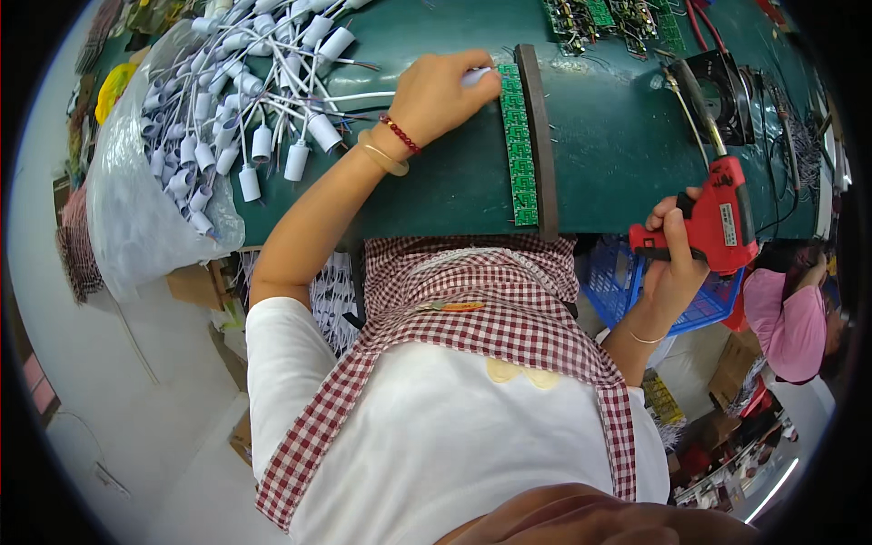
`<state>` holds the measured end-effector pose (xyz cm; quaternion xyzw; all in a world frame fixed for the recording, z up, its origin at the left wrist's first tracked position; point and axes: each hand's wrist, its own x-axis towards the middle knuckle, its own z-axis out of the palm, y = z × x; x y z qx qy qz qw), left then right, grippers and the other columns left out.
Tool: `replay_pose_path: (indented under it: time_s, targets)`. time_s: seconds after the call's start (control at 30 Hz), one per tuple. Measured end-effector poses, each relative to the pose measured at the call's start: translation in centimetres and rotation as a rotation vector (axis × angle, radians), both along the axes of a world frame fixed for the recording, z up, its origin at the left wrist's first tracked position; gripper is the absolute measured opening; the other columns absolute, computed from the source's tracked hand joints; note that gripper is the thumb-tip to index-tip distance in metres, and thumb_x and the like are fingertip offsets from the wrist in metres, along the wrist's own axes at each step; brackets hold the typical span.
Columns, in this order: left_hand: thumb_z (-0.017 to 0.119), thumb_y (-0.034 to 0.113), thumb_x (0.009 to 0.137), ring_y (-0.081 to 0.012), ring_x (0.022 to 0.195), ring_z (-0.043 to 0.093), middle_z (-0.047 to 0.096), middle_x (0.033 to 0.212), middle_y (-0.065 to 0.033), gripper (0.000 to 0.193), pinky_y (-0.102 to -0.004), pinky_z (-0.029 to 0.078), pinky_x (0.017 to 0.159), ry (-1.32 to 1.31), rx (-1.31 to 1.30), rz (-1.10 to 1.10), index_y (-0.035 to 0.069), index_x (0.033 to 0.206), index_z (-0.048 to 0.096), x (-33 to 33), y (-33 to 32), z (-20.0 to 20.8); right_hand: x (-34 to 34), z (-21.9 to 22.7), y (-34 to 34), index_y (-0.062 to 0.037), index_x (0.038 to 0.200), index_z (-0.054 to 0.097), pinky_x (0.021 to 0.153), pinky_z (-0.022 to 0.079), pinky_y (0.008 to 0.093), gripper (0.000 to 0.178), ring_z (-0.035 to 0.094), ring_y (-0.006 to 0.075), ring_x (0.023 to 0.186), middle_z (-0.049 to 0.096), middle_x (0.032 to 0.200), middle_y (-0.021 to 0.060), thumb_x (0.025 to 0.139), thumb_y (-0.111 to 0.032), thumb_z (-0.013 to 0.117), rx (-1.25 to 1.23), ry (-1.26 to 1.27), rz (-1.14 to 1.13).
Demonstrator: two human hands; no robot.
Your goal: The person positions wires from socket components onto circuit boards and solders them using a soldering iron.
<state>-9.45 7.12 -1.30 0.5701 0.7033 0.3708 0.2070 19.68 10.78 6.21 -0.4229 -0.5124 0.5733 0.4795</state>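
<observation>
My left hand (443, 98) is closed around a white lamp socket (474, 77), whose white cable (363, 95) trails off to the left. The fingertips are at the top end of a strip of small green circuit boards (519, 154). That strip lies upright in the view, along the left side of a dark bar (540, 136). My right hand (674, 247) grips the handle of a red and black soldering gun (727, 218). Its metal barrel (704, 113) points up and away, apart from the boards. Fingers hide part of the socket.
Many white lamp sockets with cables (295, 159) spill from a clear plastic bag (127, 191) at the left. Populated circuit boards (599, 23) lie at the far edge of the green table (427, 200). Behind the gun stands a black fan (718, 91). A blue crate (613, 286) sits below; another person (786, 322) is at the right.
</observation>
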Motion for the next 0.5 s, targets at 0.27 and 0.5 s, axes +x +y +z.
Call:
replay_pose_path:
  time_s: [0.27, 0.5]
  targets:
    - [0.058, 0.017, 0.079, -0.0324, 0.072, 0.062, 0.065, 0.079, -0.0156, 0.016, -0.0344, 0.048, 0.066, 0.052, 0.091, 0.095, 0.003, 0.084, 0.065, 0.6, 1.4, -1.0, -0.9, 0.2, 0.3, 0.0042, 0.111, 0.051, 0.062, 0.049, 0.0263, 0.034, 0.058, 0.0137, 0.067, 0.061, 0.079, 0.0107, 0.08, -0.001, 0.063, -0.118, -0.19, 0.073]
    - [0.059, 0.013, 0.076, -0.031, 0.068, 0.059, 0.06, 0.075, -0.0125, 0.012, -0.0358, 0.048, 0.063, 0.049, 0.083, 0.057, 0.003, 0.08, 0.065, 0.4, 2.1, -1.0, -2.7, -1.1, 1.1, 0.0074, 0.109, 0.053, 0.049, 0.043, 0.0236, 0.03, 0.049, 0.0092, 0.048, 0.054, 0.062, 0.0046, 0.083, -0.004, 0.061, -0.243, -0.373, 0.242]
